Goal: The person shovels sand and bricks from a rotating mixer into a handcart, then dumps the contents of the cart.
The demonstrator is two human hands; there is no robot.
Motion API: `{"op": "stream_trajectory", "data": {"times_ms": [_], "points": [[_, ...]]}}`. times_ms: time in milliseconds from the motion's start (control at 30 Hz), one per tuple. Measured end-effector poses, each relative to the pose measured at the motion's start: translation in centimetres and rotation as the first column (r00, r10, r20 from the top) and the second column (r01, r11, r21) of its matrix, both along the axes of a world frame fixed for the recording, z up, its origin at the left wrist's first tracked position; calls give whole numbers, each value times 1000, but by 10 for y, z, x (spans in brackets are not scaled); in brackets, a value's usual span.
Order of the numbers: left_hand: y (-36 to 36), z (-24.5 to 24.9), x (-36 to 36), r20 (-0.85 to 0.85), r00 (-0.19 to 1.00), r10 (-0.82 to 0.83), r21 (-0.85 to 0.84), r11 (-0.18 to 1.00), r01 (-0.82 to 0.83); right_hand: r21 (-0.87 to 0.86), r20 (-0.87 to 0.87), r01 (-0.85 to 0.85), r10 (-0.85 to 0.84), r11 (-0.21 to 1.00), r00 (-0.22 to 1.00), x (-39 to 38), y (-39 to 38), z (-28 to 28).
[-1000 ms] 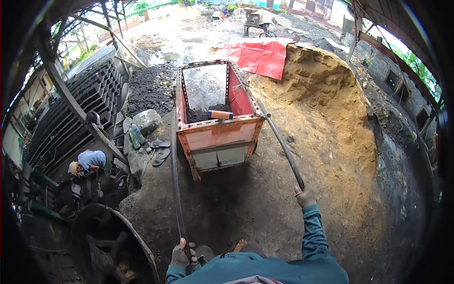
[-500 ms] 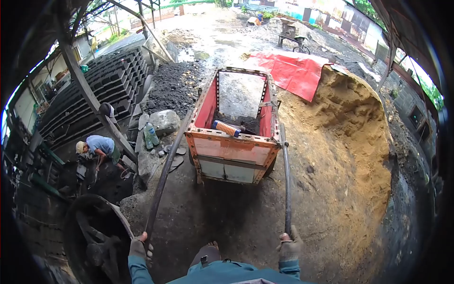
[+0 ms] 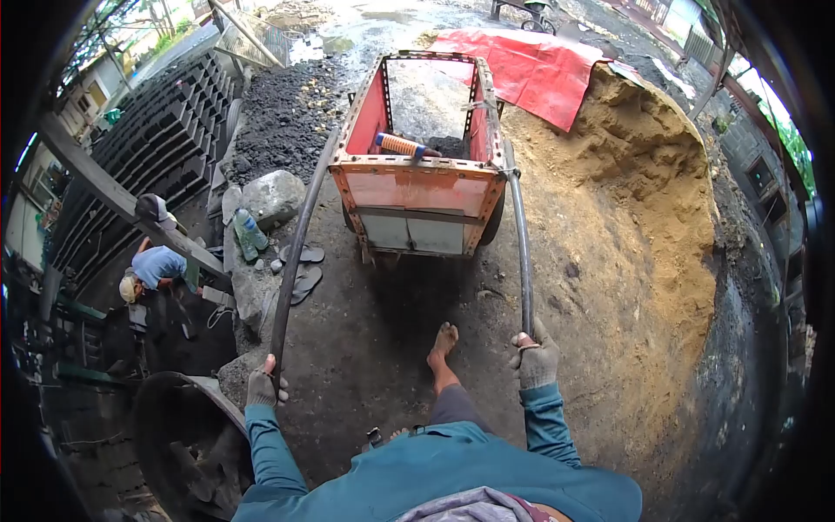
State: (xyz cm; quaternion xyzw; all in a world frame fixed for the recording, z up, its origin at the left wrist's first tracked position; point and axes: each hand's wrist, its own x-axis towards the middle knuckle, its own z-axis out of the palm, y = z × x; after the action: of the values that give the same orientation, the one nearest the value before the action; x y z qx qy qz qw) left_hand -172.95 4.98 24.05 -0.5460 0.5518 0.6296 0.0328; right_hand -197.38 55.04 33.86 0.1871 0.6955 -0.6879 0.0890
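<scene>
Gloved, with bare fingertips, my left hand is closed round the end of the cart's left handle. My right hand grips the end of the right handle in the same way. Both handles run forward to a cart with a rusty orange frame, red inner sides and an open top. Dark material lies inside it. An orange-striped object with a dark end rests across the cart's near edge.
Right of the cart lies a sand pile partly under a red sheet. On the left are a rock, a plastic bottle, slippers, a large wheel-like rim, a post and a bending person.
The cart and surroundings sit higher in the view, and both hands appear higher with more of the sleeves showing. My bare foot now shows stretched forward. Both hands keep their hold.
</scene>
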Motion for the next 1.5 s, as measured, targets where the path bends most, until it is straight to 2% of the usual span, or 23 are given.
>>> {"op": "stream_trajectory", "data": {"times_ms": [133,233,300,367,433,500,567,600,667,700,733,833,900,933,1067,1167,1233,1300,1400,1433,1500], "points": [[-19,-43,-93,-24,999,25,82,996,-23,30,-94,-26,29,999,995,-110,-10,-46],[-5,-49,-174,5,999,44,129,991,-44,125,-222,-38,65,991,973,-224,10,-103],[4,-45,-238,0,1000,12,238,971,-11,207,-253,-22,76,978,965,-291,26,-139],[6,-54,-300,-2,999,41,211,977,-40,211,-120,-55,82,976,989,-356,17,-122],[-4,-41,-364,14,999,48,178,983,-50,207,31,-41,35,977,999,-421,-14,-74],[-26,-36,-437,-17,999,43,162,986,-40,211,-154,-36,70,977,986,-497,-37,-89],[-50,-38,-502,-71,997,27,168,986,-15,237,-178,-83,127,968,976,-579,-60,-87],[-59,-35,-539,-67,998,-11,125,992,19,214,-107,-98,123,972,987,-614,-78,-70],[-79,-23,-615,-70,997,-29,118,992,37,176,-131,-54,78,983,988,-684,-101,-77],[-92,-22,-652,-73,997,-35,114,993,43,248,-139,-86,124,965,983,-721,-112,-78],[-107,-29,-682,-42,999,-29,103,994,34,319,-146,-114,167,941,975,-759,-123,-80],[-153,-38,-795,-25,1000,11,60,998,-10,238,-184,-83,128,968,975,-866,-175,-93],[-186,-35,-859,-15,999,42,28,999,-41,274,-246,-81,152,958,957,-943,-212,-97],[-211,-39,-895,-25,997,76,125,990,-72,321,-294,-85,185,943,938,-985,-229,-103],[-268,-11,-1043,-66,994,84,124,989,-76,426,-292,-127,269,896,918,-1148,-301,-58],[-287,28,-1161,-126,992,33,37,999,-28,290,-517,-66,214,955,829,-1269,-347,-34],[-304,11,-1234,-143,990,20,-13,1000,-22,212,-485,-26,128,977,865,-1354,-363,-42],[-327,-8,-1314,-263,965,3,41,999,9,341,-458,-39,202,939,866,-1440,-383,-49],[-377,-38,-1436,-182,980,79,115,992,-59,503,-367,-9,223,864,903,-1548,-444,-30],[-397,-44,-1486,-169,981,94,109,991,-76,488,-425,61,176,871,888,-1606,-462,-33],[-417,-43,-1559,-103,985,140,17,990,-139,463,-453,101,137,880,881,-1677,-499,-64]]}}
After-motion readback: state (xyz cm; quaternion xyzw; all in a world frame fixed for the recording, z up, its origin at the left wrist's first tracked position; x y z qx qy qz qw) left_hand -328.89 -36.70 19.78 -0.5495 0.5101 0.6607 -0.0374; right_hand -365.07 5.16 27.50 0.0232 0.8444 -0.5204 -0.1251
